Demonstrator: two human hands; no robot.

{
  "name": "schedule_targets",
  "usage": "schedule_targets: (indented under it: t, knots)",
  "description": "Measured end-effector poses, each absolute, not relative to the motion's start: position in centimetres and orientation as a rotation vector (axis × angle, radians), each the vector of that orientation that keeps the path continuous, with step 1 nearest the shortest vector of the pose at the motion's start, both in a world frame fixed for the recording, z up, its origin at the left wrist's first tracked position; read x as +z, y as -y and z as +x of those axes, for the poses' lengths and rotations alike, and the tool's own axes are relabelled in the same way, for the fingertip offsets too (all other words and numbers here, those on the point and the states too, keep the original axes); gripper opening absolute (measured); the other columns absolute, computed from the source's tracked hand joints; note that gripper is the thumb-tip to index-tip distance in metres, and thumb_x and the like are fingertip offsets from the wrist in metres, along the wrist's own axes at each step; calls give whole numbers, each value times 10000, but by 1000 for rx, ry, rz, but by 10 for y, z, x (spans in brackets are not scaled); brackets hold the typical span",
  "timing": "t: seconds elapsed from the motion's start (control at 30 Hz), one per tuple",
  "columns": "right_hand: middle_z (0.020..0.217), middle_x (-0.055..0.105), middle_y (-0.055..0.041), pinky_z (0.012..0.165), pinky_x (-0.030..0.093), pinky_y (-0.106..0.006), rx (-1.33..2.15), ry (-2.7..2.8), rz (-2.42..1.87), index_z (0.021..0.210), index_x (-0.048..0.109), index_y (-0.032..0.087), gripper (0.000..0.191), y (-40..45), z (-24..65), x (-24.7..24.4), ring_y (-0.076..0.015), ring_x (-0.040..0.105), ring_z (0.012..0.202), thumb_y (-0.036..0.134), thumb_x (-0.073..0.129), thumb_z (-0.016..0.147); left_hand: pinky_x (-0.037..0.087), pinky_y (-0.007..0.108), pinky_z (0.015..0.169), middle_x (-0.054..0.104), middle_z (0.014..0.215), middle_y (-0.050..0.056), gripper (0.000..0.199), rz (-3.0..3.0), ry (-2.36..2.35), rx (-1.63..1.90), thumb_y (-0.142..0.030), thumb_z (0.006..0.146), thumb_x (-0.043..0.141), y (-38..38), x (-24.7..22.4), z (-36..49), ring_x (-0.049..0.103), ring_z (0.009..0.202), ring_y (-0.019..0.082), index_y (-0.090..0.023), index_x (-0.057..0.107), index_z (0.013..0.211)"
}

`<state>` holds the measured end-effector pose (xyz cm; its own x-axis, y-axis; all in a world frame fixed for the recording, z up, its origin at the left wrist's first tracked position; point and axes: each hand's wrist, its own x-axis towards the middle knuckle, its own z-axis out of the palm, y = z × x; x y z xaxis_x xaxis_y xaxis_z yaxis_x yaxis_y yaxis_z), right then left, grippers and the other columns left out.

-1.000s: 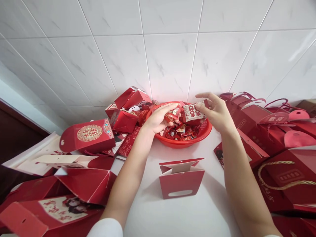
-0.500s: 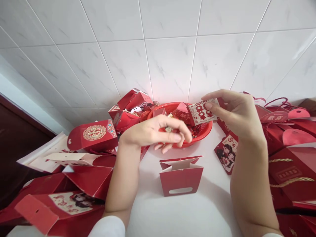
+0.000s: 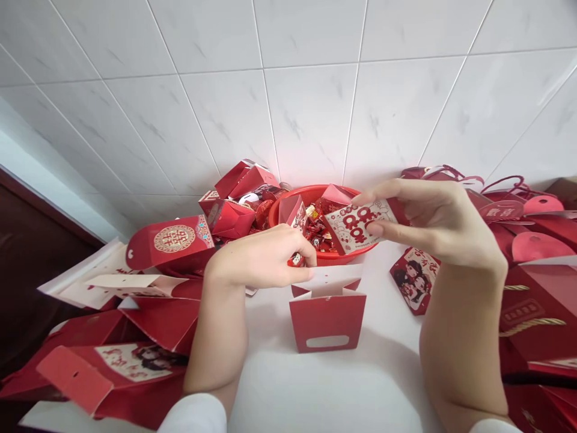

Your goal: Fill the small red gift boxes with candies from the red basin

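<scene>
A red paper gift box (image 3: 328, 322) stands upright on the white tabletop with its top open. My left hand (image 3: 265, 258) is closed at the raised back flap of this box, thumb and fingertips pinching its left edge. A small red-and-white piece shows beside the curled fingers; I cannot tell if it is held. My right hand (image 3: 444, 222) grips a flat packet (image 3: 358, 227), white with red characters and a red side, between thumb and fingers. The packet is tilted in front of a red plastic basket (image 3: 322, 262) of wrapped sweets.
Several red gift boxes (image 3: 174, 240) are heaped on the left, some with flaps open. On the right are red boxes with rope handles (image 3: 532, 310). A card with a drawn couple (image 3: 413, 279) lies near my right forearm. A tiled wall (image 3: 311, 120) rises behind.
My left hand has come down and toward me from above the basket to the box, whose back flap now stands up. The packet in my right hand has shifted left and slightly down.
</scene>
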<state>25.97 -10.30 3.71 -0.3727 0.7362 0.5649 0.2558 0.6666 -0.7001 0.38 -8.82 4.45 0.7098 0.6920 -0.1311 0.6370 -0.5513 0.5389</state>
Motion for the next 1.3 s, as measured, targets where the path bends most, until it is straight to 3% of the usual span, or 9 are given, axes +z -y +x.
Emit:
schedule_targets:
  t: [0.17, 0.3, 0.5, 0.6, 0.73, 0.93, 1.13, 1.3]
  knots:
    - [1148, 721, -15, 874, 571, -297, 607, 2079, -663, 1184, 694, 270, 317, 102, 254, 37, -189, 676, 1054, 207, 694, 873, 347, 264, 561, 630, 623, -15, 194, 2385, -983, 260, -275, 818, 608, 71, 41, 5, 521, 551, 130, -199, 710, 671]
    - [1119, 722, -29, 788, 553, -296, 515, 2211, -803, 1222, 660, 263, 369, 98, 242, 37, -192, 680, 942, 177, 646, 862, 312, 258, 541, 573, 581, -31, 191, 2392, -958, 271, -260, 804, 625, 58, 37, 3, 478, 544, 121, -190, 673, 633]
    - [794, 673, 16, 558, 371, -230, 432, 2408, -1092, 914, 648, 225, 180, 91, 227, 29, -116, 533, 633, 107, 520, 868, 404, 235, 625, 720, 744, -3, 161, 2347, -949, 314, -285, 834, 636, 47, 32, 0, 598, 665, 146, -196, 768, 809]
    - [808, 662, -2, 581, 351, -240, 429, 2451, -1112, 836, 614, 208, 175, 87, 224, 25, -133, 544, 692, 79, 499, 862, 436, 243, 671, 756, 839, 17, 208, 2345, -962, 329, -339, 862, 632, 46, 33, -1, 644, 742, 171, -200, 783, 891]
    - [934, 674, -18, 642, 378, -249, 464, 2438, -1098, 983, 633, 222, 238, 83, 221, 22, -154, 575, 785, 71, 529, 832, 473, 259, 746, 762, 975, 33, 226, 2333, -1013, 572, -343, 872, 616, 53, 36, -1, 663, 872, 205, -220, 776, 975]
    - [875, 610, -13, 580, 313, -254, 394, 2394, -1238, 909, 566, 204, 140, 78, 220, 20, -142, 492, 699, 115, 564, 801, 458, 245, 657, 697, 783, -1, 263, 2249, -979, 538, -260, 925, 478, 65, 39, 4, 612, 703, 152, -204, 733, 960]
    - [703, 542, 33, 540, 257, -266, 487, 2388, -1288, 739, 453, 214, 163, 76, 218, 17, -117, 428, 594, 120, 569, 804, 448, 265, 785, 708, 1015, 17, 198, 2352, -796, 463, -200, 902, 520, 67, 37, 16, 629, 890, 170, -207, 679, 1019]
    - [673, 562, 37, 541, 266, -272, 524, 2364, -1309, 702, 476, 216, 192, 73, 221, 16, -125, 473, 600, 180, 654, 765, 390, 272, 648, 663, 902, -8, 197, 2374, -872, 397, -208, 879, 570, 65, 32, 24, 576, 733, 154, -221, 583, 1075]
